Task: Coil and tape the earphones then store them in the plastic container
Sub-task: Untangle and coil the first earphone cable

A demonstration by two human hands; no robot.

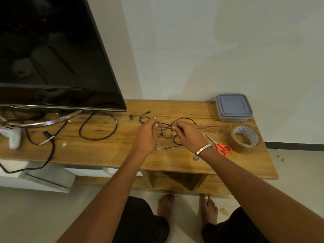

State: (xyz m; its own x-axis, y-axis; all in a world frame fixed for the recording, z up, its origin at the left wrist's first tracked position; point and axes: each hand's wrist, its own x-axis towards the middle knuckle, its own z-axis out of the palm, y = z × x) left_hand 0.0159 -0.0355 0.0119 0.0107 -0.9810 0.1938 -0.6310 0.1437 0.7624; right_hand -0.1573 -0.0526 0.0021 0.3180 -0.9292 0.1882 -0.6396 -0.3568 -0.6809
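Earphones (182, 120) lie tangled on the wooden table (175, 158), and I see my left hand (147, 135) and right hand (190, 135) each pinching the black wire. Lidded plastic container (234, 107), tape roll (245, 139) and scissors (220, 146) sit to the right.

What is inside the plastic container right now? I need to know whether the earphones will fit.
Nothing can be made out inside. The plastic container sits closed under its grey-blue lid, and its low clear wall shows no contents from this angle.
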